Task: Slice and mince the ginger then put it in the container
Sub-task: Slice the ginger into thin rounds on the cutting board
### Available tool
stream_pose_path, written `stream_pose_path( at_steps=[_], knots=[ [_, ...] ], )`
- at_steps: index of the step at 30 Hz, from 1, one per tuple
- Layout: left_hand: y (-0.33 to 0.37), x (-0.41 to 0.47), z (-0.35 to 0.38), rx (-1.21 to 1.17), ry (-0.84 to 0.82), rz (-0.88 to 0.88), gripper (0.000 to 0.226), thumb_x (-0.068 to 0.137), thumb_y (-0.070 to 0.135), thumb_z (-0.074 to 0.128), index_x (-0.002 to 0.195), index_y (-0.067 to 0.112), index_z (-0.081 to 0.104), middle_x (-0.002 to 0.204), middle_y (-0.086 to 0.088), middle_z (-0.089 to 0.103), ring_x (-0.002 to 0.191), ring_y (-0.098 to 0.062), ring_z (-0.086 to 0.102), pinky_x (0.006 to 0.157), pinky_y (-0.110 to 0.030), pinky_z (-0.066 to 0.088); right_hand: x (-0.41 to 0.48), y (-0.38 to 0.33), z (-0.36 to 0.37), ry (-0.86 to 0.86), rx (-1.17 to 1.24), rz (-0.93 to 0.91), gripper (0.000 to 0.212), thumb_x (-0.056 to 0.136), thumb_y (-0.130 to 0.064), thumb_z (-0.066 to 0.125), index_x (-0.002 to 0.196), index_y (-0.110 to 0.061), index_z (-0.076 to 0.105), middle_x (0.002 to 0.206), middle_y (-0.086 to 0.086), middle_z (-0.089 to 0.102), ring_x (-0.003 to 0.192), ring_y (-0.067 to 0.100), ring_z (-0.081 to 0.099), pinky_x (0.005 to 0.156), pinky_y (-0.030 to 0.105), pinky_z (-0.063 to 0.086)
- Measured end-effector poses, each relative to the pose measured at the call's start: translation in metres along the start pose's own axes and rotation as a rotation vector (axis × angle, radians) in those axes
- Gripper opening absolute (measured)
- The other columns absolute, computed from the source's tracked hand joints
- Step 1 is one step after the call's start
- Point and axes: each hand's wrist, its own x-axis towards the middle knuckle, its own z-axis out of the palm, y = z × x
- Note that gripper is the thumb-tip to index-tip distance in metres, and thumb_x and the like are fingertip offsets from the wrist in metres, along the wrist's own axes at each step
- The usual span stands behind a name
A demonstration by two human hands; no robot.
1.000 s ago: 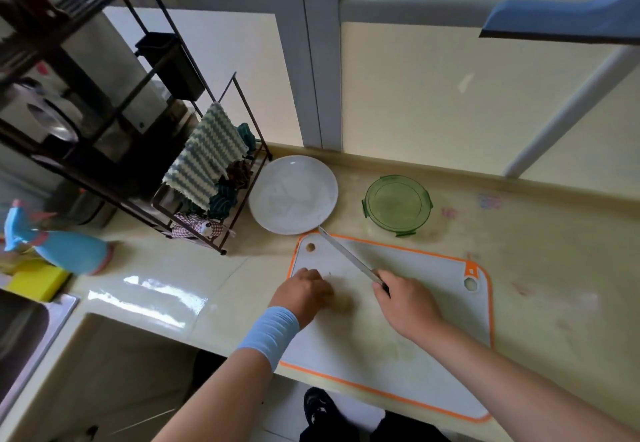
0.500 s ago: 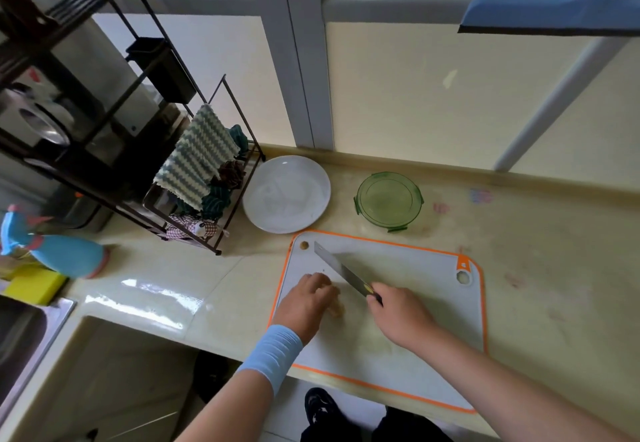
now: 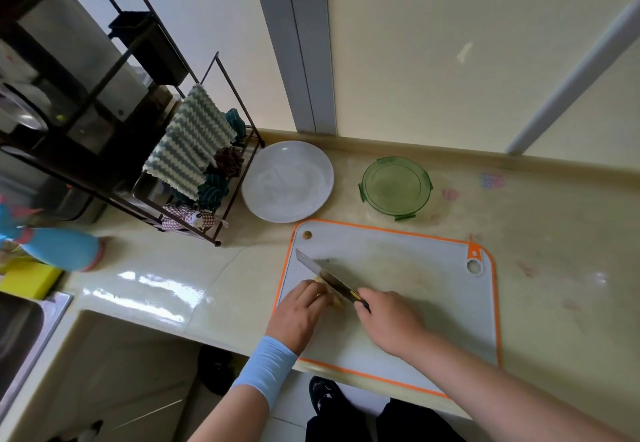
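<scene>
Ginger (image 3: 337,303) is pinned on the board (image 3: 415,268) by the curled left grip (image 3: 298,313) — kept steady for slicing. Knife (image 3: 325,277) is clenched in the right grip (image 3: 388,320), blade across it; container (image 3: 363,185) is parked just behind, handy.

One head-worn camera, wide-angle, up above the counter (image 3: 519,234), facing the window (image 3: 433,61) and tipped steeply down; it's close over the board (image 3: 415,268), left hand (image 3: 298,310) and right hand (image 3: 391,324) low-centre.
</scene>
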Motion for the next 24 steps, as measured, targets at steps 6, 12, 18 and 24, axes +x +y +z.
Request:
stream_pose_path(
  at_steps=[6, 12, 18, 24],
  knots=[
    [0.001, -0.015, 0.006, -0.014, 0.080, -0.038, 0.018, 0.093, 0.002, 0.052, 0.105, 0.011, 0.061, 0.107, -0.006, 0.052, 0.097, -0.027, 0.054, 0.087, -0.033, 0.047, 0.001, 0.002, 0.020, 0.004, -0.018, -0.039, 0.017, 0.099, -0.031, 0.039, 0.085, -0.024, 0.043, 0.069, 0.002, 0.052, 0.068, 0.030, 0.050, 0.060, 0.037, 0.042],
    [0.004, -0.020, 0.016, -0.032, 0.141, -0.045, 0.019, 0.097, 0.002, 0.047, 0.110, 0.005, 0.060, 0.113, -0.011, 0.055, 0.102, -0.031, 0.054, 0.096, -0.036, 0.046, 0.002, 0.005, 0.030, 0.079, -0.055, -0.044, 0.023, 0.098, -0.032, 0.040, 0.114, -0.027, 0.055, 0.091, 0.007, 0.067, 0.084, 0.033, 0.061, 0.065, 0.037, 0.049],
    [0.006, -0.024, 0.029, 0.013, 0.166, -0.095, 0.022, 0.094, 0.000, 0.051, 0.105, 0.001, 0.070, 0.115, -0.011, 0.056, 0.104, -0.031, 0.053, 0.095, -0.037, 0.047, 0.001, 0.003, 0.024, 0.105, -0.124, -0.056, 0.033, 0.099, -0.032, 0.039, 0.129, -0.032, 0.053, 0.107, 0.003, 0.069, 0.096, 0.030, 0.063, 0.070, 0.036, 0.049],
    [0.005, -0.023, 0.029, 0.045, 0.198, -0.071, 0.023, 0.094, 0.001, 0.050, 0.104, 0.002, 0.071, 0.117, -0.009, 0.053, 0.106, -0.030, 0.052, 0.101, -0.033, 0.039, 0.003, 0.001, 0.022, 0.105, -0.146, -0.062, 0.034, 0.100, -0.031, 0.039, 0.131, -0.033, 0.051, 0.108, 0.002, 0.069, 0.097, 0.030, 0.063, 0.071, 0.037, 0.050]
  ],
)
